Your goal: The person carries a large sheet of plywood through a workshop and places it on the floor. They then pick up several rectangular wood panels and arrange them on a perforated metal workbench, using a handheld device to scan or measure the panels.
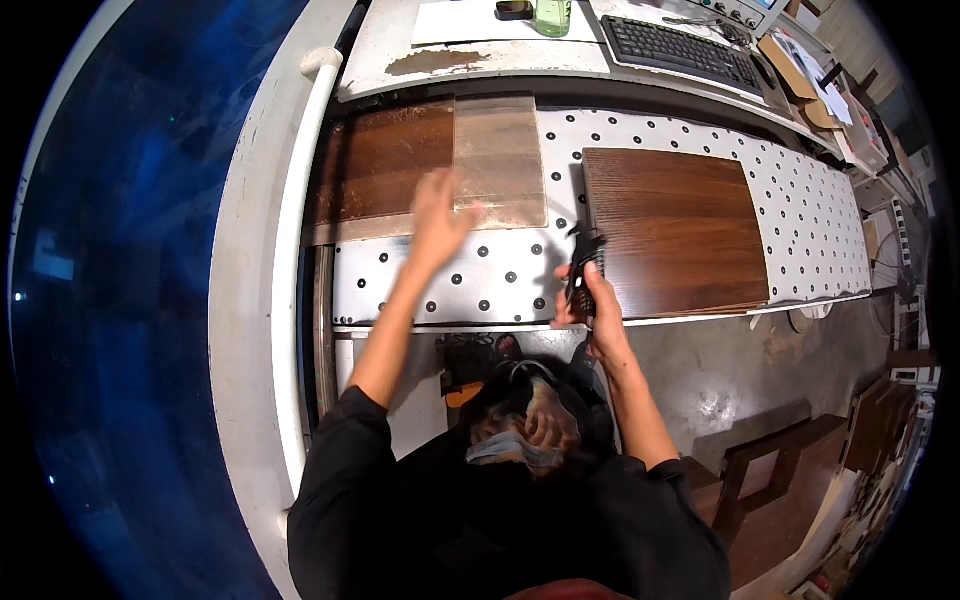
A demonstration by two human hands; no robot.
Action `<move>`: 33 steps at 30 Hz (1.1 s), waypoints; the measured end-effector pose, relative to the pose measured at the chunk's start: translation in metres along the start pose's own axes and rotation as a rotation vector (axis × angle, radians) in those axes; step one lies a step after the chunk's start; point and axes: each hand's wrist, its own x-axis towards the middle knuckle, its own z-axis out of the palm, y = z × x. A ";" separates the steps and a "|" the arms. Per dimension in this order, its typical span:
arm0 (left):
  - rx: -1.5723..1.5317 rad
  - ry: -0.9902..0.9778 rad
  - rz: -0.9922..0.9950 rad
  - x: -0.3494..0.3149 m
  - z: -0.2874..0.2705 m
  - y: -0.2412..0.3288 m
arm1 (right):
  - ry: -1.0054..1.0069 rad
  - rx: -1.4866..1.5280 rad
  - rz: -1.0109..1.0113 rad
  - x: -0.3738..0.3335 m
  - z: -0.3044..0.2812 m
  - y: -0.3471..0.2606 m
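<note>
My left hand (pixel 440 222) is over the near edge of a dark brown wood-grain panel (pixel 385 155), beside a paler, see-through-looking sheet (pixel 500 150). It is blurred by motion, but its thumb stands apart from the fingers and nothing shows in it. Pale dust and chips speckle the panel and the sheet's near edge. In my right hand (pixel 600 300) is a black handheld tool (pixel 583 262), its exact kind hard to make out. Just right of that tool lies a larger dark wood-grain board (pixel 680 230), with its left edge close to the hand.
Both panels rest on a white table surface dotted with black studs (pixel 810 220). A white rail (pixel 300 250) runs along the left side. Behind are a keyboard (pixel 680 52), a green bottle (pixel 552 18) and papers. Brown boards (pixel 790 500) stand on the floor at right.
</note>
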 end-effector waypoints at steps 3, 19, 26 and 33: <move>0.311 0.052 -0.259 0.024 0.000 -0.118 | -0.236 -0.148 0.172 -0.007 -0.001 -0.006; 0.425 0.188 -0.114 -0.097 0.069 -0.018 | 0.063 -0.788 0.148 -0.057 0.002 -0.054; 0.146 0.015 -0.187 -0.150 0.065 0.053 | 0.192 -1.015 -0.110 -0.036 -0.004 -0.051; -1.210 -0.125 -0.314 -0.153 0.032 0.129 | -0.205 -1.100 -0.414 -0.034 0.036 0.006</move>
